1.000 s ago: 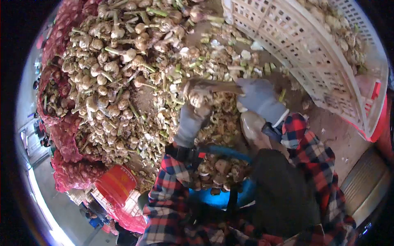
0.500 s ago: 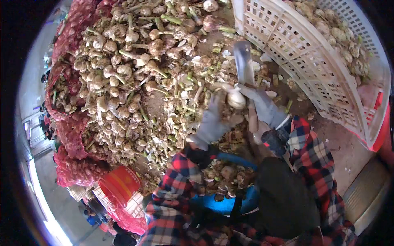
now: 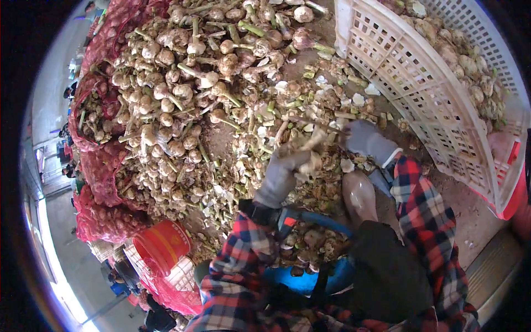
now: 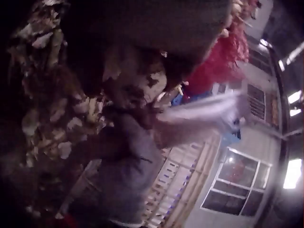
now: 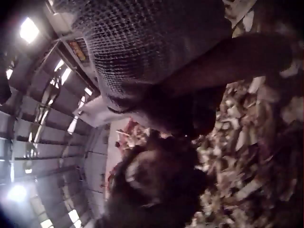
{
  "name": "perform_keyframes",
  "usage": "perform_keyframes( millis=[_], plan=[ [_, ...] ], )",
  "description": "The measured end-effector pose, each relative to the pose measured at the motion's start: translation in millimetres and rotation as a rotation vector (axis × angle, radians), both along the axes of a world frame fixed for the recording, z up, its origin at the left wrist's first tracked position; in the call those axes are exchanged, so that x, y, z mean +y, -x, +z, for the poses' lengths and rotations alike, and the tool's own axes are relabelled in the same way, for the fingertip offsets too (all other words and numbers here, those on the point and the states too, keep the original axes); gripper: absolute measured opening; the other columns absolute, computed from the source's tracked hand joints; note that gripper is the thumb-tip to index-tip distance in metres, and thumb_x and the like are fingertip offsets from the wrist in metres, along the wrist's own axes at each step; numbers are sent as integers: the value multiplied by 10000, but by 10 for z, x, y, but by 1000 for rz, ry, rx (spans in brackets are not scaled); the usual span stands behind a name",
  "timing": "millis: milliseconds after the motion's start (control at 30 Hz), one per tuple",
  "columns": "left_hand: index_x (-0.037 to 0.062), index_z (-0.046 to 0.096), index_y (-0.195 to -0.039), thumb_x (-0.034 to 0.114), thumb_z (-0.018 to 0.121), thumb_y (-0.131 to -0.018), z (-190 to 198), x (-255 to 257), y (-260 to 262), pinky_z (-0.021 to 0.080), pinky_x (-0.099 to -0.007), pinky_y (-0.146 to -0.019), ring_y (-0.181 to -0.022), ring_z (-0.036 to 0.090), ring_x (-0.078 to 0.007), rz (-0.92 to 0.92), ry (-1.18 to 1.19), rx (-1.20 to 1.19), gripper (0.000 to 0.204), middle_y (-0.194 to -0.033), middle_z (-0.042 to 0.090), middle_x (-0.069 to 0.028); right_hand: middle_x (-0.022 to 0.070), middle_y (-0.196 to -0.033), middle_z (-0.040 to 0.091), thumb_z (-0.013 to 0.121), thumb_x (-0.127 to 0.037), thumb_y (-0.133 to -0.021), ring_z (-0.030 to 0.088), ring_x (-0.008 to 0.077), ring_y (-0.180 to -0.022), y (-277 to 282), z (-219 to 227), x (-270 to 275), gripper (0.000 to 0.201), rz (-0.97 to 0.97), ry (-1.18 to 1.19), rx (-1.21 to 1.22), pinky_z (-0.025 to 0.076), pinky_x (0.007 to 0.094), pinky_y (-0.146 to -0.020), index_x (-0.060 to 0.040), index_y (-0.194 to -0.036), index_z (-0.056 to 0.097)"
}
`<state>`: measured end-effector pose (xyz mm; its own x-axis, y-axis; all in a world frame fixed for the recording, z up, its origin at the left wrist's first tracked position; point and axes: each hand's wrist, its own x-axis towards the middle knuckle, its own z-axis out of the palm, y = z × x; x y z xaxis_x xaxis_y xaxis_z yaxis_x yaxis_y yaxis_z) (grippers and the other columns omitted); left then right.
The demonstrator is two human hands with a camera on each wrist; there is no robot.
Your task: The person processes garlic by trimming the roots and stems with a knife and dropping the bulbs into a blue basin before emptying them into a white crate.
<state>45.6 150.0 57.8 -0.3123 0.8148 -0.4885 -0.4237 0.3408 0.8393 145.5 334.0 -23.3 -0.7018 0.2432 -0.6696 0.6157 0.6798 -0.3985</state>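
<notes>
Your gloved left hand (image 3: 282, 171) has its fingers curled around a garlic bulb (image 3: 311, 162) just in front of the blue basin (image 3: 337, 271), while your right hand (image 3: 366, 139) grips a blade handle that is too blurred to make out, close beside the bulb. The bulb will likely feel light and firm, with loose papery skin that can slip. Judging by that, hold it around the body, not by the dry stalk.
</notes>
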Motion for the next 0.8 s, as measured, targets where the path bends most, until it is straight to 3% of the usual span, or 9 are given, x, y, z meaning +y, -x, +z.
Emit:
perform_keyframes(
  millis=[67,167,267,300,367,500,533,600,800],
  plan=[
    [-18,430,-1098,129,550,-751,277,-25,-1,405,-190,-562,-711,535,-103,-158,-75,-319,395,-982,558,-84,141,-925,559,552,-238,-612,543,286,-842,-176,-95,43,407,-88,-7,-37,424,331,-760,-58,-977,533],
    [26,463,-1095,197,527,-784,366,-94,225,407,-233,-723,-860,508,-135,-820,-206,319,360,-1080,504,-74,172,-927,550,558,-221,-586,536,294,-859,-346,-98,3,417,-319,91,-60,420,330,-763,-24,-952,528],
    [10,564,-932,224,549,-754,-687,-549,1096,418,-233,-643,-742,540,-127,-22,667,495,279,-872,588,-74,200,-904,548,581,-228,-553,535,297,-859,-367,-161,-14,448,-489,145,-22,417,330,-758,-8,-939,522],
    [17,585,-887,293,567,-720,-656,-477,1274,421,-257,-622,-705,547,-143,247,547,697,323,-795,598,-97,193,-890,554,584,-233,-552,539,296,-846,-340,-93,-12,449,-439,143,-36,420,333,-747,-8,-936,524],
    [-21,573,-890,409,615,-631,-914,-543,1787,420,-317,-692,-778,557,-242,435,968,899,504,-846,587,-160,185,-875,561,587,-238,-552,543,296,-833,-268,11,-18,450,-382,137,-44,423,336,-735,-7,-933,525],
    [-25,560,-915,380,570,-667,-1311,-675,2153,432,-315,-668,-771,564,-245,195,1079,923,475,-827,588,-164,172,-848,571,592,-280,-562,554,292,-789,-313,-36,-71,437,-439,100,-15,435,336,-694,-8,-900,541],
    [-32,554,-899,329,527,-713,-1266,-708,2104,434,-305,-656,-752,560,-213,-282,1010,1218,407,-786,588,-127,171,-843,572,590,-297,-568,555,291,-782,-364,-62,-101,425,-502,61,12,436,336,-691,-9,-879,551],
    [-30,548,-877,242,443,-787,-1175,-621,1693,442,-292,-687,-790,558,-178,541,474,207,305,-807,586,-84,176,-847,570,580,-312,-581,552,294,-792,-367,-7,-70,430,-528,180,4,432,337,-707,-10,-884,550],
    [-15,495,-993,105,477,-771,-802,-311,574,432,-308,-744,-859,535,-213,300,133,-241,253,-890,558,-113,174,-939,549,510,-301,-651,530,298,-870,71,57,-215,390,-259,99,-97,419,346,-758,-35,-935,542]
  ],
)
